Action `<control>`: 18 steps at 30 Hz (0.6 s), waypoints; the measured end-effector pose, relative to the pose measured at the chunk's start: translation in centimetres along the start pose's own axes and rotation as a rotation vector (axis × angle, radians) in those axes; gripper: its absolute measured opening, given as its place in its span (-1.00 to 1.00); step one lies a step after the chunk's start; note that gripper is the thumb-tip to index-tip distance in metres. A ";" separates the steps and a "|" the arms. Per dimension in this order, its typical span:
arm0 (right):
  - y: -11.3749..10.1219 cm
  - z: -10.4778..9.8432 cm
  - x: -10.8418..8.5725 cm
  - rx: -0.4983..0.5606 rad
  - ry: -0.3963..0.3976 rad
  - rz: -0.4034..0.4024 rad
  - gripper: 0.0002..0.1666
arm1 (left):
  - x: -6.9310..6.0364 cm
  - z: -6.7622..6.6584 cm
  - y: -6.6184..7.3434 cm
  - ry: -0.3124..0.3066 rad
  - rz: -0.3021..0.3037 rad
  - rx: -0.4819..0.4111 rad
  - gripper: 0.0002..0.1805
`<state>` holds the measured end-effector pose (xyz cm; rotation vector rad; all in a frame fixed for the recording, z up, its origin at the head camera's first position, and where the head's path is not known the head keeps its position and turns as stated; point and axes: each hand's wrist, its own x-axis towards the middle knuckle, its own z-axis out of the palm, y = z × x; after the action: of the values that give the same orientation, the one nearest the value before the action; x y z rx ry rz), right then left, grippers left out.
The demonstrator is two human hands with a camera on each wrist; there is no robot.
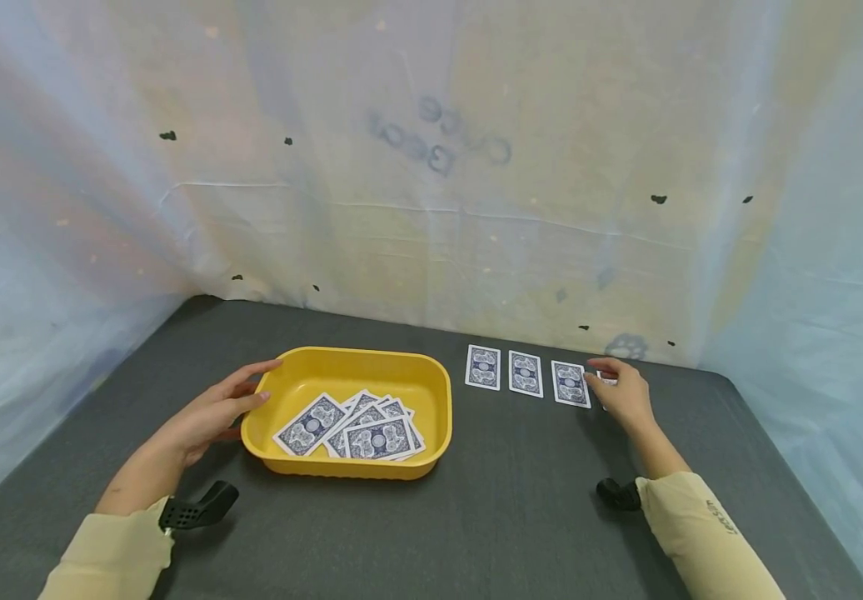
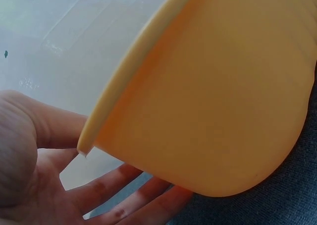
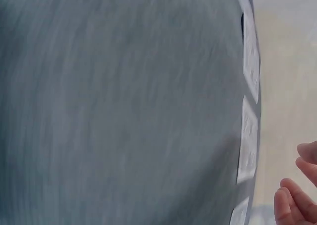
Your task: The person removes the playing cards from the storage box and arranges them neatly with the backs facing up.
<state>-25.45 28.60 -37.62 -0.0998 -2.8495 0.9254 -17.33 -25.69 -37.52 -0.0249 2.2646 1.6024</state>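
My left hand [image 1: 210,417] holds the left end of a yellow plastic tray [image 1: 442,421], its thumb at the rim and other fingers against the outer wall. The left wrist view shows the tray's side wall [image 2: 208,101] close up. Inside lie several playing cards [image 1: 379,437], patterned backs up. To the right, my right hand [image 1: 624,398] hovers over the last card [image 1: 606,380] of a row and partly hides it. In the right wrist view, thumb and fingertips [image 3: 292,200] are apart with nothing between them.
Three more back-up cards lie spaced along the far edge: one card [image 1: 483,367], a second [image 1: 526,374] and a third [image 1: 571,384]. A dark grey cloth-like tabletop [image 1: 491,517] lies beneath. Translucent plastic sheeting [image 1: 431,250] hangs behind and at both sides.
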 end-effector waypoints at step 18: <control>-4.9 3.2 -1.1 0.233 -0.034 -0.147 -0.62 | 0.0 0.0 0.0 0.003 -0.004 -0.008 -0.28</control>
<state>-24.92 22.68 -37.46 0.1492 -2.7097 1.2263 -17.29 -25.66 -37.49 -0.0341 2.2587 1.6108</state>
